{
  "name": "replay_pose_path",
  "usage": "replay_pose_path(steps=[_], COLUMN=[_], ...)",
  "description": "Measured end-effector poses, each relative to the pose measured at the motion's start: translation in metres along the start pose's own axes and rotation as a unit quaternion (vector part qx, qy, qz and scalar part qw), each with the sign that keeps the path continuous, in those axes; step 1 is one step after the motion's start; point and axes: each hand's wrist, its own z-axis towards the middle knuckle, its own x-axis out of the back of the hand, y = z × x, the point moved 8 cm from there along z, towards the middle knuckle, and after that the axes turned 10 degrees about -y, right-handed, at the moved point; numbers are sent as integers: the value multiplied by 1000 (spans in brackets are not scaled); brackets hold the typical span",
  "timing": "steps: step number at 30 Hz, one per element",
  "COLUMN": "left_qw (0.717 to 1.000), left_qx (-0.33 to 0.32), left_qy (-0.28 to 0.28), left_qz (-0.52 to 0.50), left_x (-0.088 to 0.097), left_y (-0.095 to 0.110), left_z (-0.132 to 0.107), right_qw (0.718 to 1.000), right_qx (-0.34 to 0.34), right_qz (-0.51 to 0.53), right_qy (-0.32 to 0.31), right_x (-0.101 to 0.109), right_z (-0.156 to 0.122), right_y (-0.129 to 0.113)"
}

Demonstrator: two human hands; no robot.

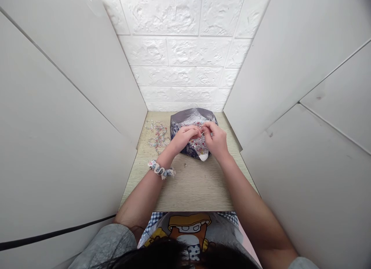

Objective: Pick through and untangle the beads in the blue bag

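Both hands meet over the far middle of the table. The left hand (185,137) is curled, fingertips pinched together against a small beaded piece (200,134); the right hand (215,139) pinches the same piece from the other side, fingers narrow and bent. The piece is too small to make out in detail — it sits between the two sets of fingertips, directly above the bag.

The wooden table (191,188) fills the floor of a narrow booth, with white panels on either side and a white brick-pattern wall (179,49) at the back. A silvery bag with a dark blue patterned rim (189,116) lies open at the far end of the table, under and behind the hands; coloured beads show inside it.

A pile of finished bead bracelets (157,136) lies on the table to the left of the bag, near it but apart. A gathered fabric scrunchie (160,170) circles the left wrist. One tiny dark item (184,165) — kind not discernible — lies on the bare wood just beside the scrunchie.
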Motion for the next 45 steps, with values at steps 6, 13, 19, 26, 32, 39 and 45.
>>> replay_pose_path(steps=[6,13,19,26,32,39,45], left_qw=[997,995,999,999,992,984,984], left_qx=[-28,9,-10,1,22,-30,-33], left_qy=[-3,17,6,3,57,146,138], left_qz=[-67,-96,-30,53,108,98,108], left_x=[-2,2,1,0,6,19,17], left_y=[6,-3,0,4,4,16,18], left_z=[-2,-1,0,-1,-5,-12,-11], right_qw=[1000,999,999,998,999,996,985], right_qx=[7,43,36,47,22,-56,-124], right_qz=[13,-24,-23,-26,-41,-70,-111], right_qy=[19,1,-31,-15,-22,10,43], right_x=[2,7,4,5,4,3,14], right_z=[-2,2,3,2,5,8,5], right_y=[-4,-8,-6,-10,2,37,51])
